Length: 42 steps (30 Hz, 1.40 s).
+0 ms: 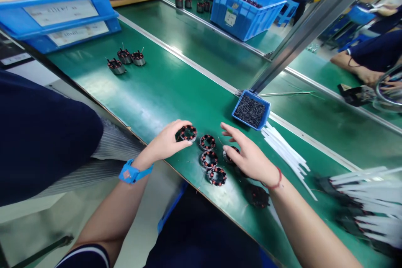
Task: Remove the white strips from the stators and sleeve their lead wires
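My left hand (168, 139), with a blue band at its wrist, curls its thumb and fingers around a ring-shaped motor stator (189, 132) with copper windings. My right hand (246, 150) is spread with fingers extended above the table. Its thumb lies over another stator (230, 157), partly hidden by the hand; whether they touch I cannot tell. Between the hands, a column of stators runs toward the table edge: an upper one (207, 143), a middle one (209, 159) and a lower one (217, 176). A blurred dark stator (258, 196) sits below my right wrist.
A small blue bin (251, 110) holds short black tubes, with white tubes (287, 155) beside it. Stators with long white tubes (367, 201) stand at right. Three stators (124, 56) sit farther left, near stacked blue trays (69, 12). A metal post (301, 33) rises behind the bin. Co-workers sit across.
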### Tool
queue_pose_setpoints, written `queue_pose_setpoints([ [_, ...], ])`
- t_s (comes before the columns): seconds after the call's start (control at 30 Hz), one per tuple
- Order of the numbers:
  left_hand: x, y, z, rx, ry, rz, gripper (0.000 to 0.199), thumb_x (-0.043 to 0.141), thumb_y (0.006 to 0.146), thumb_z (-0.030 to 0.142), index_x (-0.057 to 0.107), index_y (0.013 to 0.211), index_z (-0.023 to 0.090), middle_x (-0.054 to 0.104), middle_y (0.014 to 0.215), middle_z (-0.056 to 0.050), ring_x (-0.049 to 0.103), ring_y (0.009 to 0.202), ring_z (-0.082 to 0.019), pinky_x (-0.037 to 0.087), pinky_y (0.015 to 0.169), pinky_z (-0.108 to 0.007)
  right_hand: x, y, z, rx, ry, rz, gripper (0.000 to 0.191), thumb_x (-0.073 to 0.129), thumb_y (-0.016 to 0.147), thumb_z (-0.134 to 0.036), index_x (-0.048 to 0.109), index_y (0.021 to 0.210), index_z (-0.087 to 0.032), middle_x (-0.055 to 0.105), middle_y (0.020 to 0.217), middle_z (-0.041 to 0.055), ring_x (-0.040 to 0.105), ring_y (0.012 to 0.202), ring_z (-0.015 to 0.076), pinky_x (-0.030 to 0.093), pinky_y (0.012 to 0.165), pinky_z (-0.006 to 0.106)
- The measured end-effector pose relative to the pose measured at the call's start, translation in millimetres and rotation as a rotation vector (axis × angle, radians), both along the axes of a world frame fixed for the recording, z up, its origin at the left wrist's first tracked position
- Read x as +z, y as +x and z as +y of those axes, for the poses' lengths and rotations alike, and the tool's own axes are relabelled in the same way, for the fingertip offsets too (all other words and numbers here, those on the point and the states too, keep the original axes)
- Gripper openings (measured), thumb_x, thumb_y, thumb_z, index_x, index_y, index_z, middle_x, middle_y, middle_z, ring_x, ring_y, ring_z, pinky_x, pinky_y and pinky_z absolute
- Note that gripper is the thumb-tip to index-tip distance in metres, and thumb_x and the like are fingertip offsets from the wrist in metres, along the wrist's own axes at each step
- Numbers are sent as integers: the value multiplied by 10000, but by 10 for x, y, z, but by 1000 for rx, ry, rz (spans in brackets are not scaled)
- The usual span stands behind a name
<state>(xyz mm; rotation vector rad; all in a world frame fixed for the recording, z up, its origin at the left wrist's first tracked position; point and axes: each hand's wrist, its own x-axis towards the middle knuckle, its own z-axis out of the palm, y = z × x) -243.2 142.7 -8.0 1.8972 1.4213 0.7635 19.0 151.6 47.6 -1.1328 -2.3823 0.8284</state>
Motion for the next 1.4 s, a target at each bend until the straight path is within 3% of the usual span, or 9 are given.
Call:
queue_pose_setpoints([
  [0.13,-41,-103,-37,-127,53,226,633,537,832,436,344,1401,236,430,1398,-111,370,1297,-293,314,1071,-479,-60,134,-508,-147,234,-312,811,615,744,-590,363,1420,-219,287,1503,154,208,1383,387,207,1079,624],
  [0.23,-10,1,26,-256,234,321,906,632,721,574,233,1463,240,203,1537,-117,174,1396,-359,161,1123,-537,-175,59,-744,-270,286,-432,979,653,627,-691,370,1418,-187,206,1529,171,77,1394,443,66,1071,684],
  [0.4,42,347,127,-585,227,349,931,723,607,593,351,1416,324,265,1525,-69,289,1361,-362,265,1100,-513,-367,28,-803,-368,216,-405,895,557,696,-718,367,1423,-232,309,1497,133,234,1347,441,130,1040,701],
  [0.57,-34,784,-62,-609,279,368,852,727,619,563,434,1375,299,356,1482,-84,329,1328,-366,306,1079,-535,-365,343,-932,-342,219,-360,751,567,764,-593,418,1394,-213,387,1459,117,387,1274,347,172,1100,595],
  [0.7,-103,1338,-335,-587,349,349,716,677,702,480,475,1348,247,372,1470,-98,339,1302,-359,324,1060,-526,-347,833,-1213,-332,222,-338,693,567,780,-533,448,1376,-200,421,1430,133,467,1208,300,252,1105,519],
  [0.9,-72,2431,-783,-728,358,285,654,634,749,471,476,1336,229,386,1454,-109,333,1291,-353,316,1047,-516,-368,1757,-1881,-483,226,-412,620,575,787,-479,503,1335,-199,478,1372,152,481,1192,315,350,1036,519],
  [1.13,-44,3669,-1314,-811,312,192,581,609,783,412,466,1313,222,391,1428,-132,334,1280,-359,330,1023,-542,-482,2909,-2565,-639,405,-460,443,610,785,-414,626,1168,-193,634,1180,139,600,995,281,452,872,447],
  [1.3,-81,4371,-1596,-832,309,128,556,658,745,426,508,1224,186,372,1425,-163,328,1282,-379,338,1027,-545,-638,3677,-2713,-1160,688,-540,194,553,830,-296,707,911,-212,710,977,100,623,914,279,430,849,451],
  [1.4,-121,4762,-1722,-829,347,104,561,668,750,406,488,1217,153,316,1453,-184,272,1333,-377,302,1062,-546,-602,3923,-2620,-1458,849,-269,341,410,908,-325,707,857,-165,704,926,115,631,913,270,440,850,459],
])
